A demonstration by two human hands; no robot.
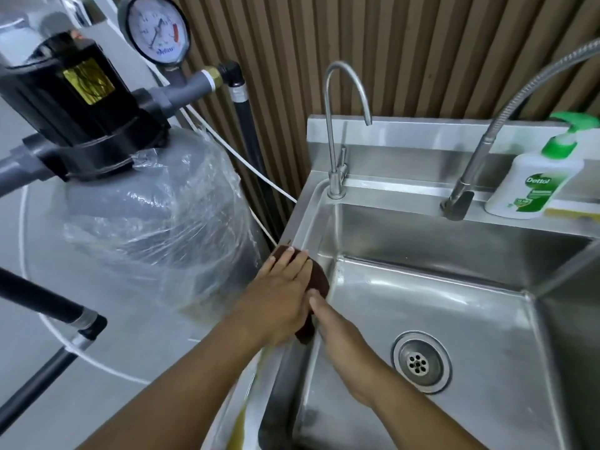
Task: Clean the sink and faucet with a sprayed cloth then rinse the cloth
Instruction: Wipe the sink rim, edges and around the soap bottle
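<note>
Steel sink (422, 303), two faucets (331, 141) (477, 157); one cloth (319, 277) on rim (305, 217) under flat left fingers (292, 259), right fingers (314, 297) straight.

The white pump bottle (532, 186) reads "Dettol"; the pressure gauge (158, 29) bears blue lettering too blurred to read.

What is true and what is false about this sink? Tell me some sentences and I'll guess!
1. The left hand presses a brown cloth on the rim of the sink. True.
2. Water is pouring from the faucet. False: no water is coming out.
3. The soap bottle has a green pump. True.
4. A plug covers the drain. False: its holes are open.
</note>
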